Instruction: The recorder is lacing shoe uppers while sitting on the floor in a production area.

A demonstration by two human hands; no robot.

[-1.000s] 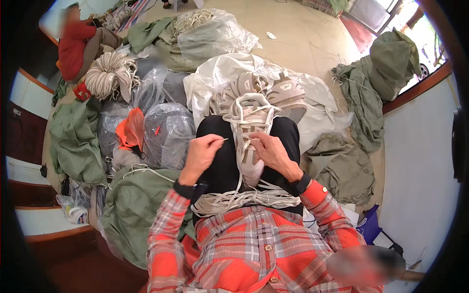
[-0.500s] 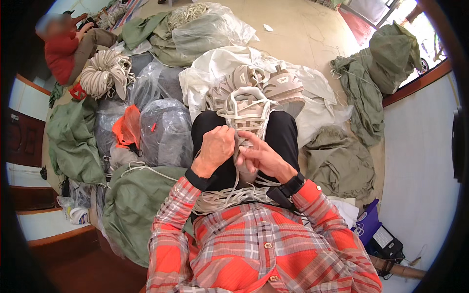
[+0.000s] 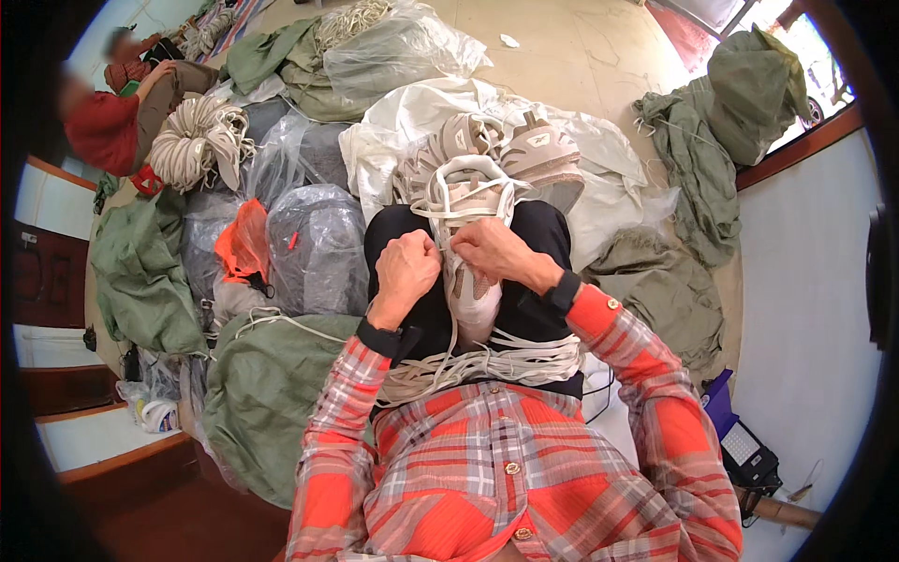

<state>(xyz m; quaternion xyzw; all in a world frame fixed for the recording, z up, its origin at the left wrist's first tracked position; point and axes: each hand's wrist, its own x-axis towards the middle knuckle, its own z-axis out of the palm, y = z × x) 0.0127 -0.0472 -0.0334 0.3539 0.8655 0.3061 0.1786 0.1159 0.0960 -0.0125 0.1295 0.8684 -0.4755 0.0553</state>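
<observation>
Shoe (image 3: 473,314) between knees (image 3: 395,225), right hand (image 3: 496,251) above

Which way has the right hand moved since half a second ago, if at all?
Yes: the right hand has moved forward, up the picture, judged against the low, crumpled green cloth to its right.

We recognise a makeshift workroom: pale shoes (image 3: 543,161), bundled laces (image 3: 538,362), and green sacks (image 3: 139,272) and clear plastic bags (image 3: 320,253) crowding the tan floor (image 3: 581,42).
</observation>
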